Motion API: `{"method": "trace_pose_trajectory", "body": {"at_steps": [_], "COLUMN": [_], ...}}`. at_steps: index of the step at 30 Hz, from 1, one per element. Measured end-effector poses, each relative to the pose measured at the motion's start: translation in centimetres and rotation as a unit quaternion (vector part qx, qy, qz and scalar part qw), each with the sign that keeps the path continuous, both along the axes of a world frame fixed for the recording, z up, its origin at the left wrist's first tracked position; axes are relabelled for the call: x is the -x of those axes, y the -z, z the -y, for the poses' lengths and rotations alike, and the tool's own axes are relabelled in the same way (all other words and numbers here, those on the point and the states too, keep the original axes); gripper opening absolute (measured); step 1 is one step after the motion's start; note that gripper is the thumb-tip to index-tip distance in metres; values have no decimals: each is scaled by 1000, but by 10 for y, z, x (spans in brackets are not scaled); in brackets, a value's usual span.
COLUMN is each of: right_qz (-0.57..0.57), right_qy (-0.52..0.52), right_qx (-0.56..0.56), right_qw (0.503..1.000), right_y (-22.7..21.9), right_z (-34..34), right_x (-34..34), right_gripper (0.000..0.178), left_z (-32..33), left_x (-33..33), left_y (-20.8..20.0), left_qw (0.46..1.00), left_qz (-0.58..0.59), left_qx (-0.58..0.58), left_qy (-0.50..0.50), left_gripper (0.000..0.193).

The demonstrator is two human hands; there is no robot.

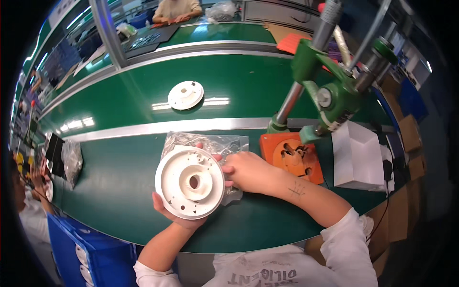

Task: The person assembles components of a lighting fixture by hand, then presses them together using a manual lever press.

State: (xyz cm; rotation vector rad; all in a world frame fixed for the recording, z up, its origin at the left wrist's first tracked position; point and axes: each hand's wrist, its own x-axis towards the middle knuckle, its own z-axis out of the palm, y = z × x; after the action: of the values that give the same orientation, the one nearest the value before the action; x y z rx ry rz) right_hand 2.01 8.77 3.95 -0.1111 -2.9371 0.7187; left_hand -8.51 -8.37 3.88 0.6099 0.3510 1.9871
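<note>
My left hand [186, 222] grips a white round plastic part [167, 179] from below, thumb at its left edge and fingertips past its right side. The part has a raised hub with a central hole and several small holes. A clear plastic bag [210, 139] of small metal pieces lies behind and partly under it. Over the bag's right side is my right hand [248, 172], back up, close to the part. Its fingers bend down out of sight, so what they hold is hidden. Farther back, a similar white round part [185, 95] rests on the green surface.
At right, a green hand press [334, 91] stands over an orange fixture block [313, 168]. Beside it are a white open box [356, 158] and cardboard boxes [409, 138]. Another bag [71, 160] lies at left above a blue bin [91, 244]. Other people sit at far left and across.
</note>
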Motion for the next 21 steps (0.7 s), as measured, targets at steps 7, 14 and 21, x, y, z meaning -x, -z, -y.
{"method": "trace_pose_trajectory", "body": {"at_steps": [7, 14, 21], "right_qz": [27, -80, -61], "right_qy": [-55, 78, 99], "right_qx": [-7, 140, 106], "right_qw": [998, 984, 988], "right_y": [-1, -27, -42], "right_z": [-6, 3, 4], "right_x": [10, -32, -74], "right_gripper": [12, 19, 15], "left_z": [5, 4, 5], "left_x": [6, 8, -8], "left_y": [8, 21, 24], "left_qw": [999, 979, 966], "left_qz": [-18, 150, 114], "left_qx": [22, 24, 39], "left_qy": [15, 134, 227], "left_gripper": [130, 130, 139]}}
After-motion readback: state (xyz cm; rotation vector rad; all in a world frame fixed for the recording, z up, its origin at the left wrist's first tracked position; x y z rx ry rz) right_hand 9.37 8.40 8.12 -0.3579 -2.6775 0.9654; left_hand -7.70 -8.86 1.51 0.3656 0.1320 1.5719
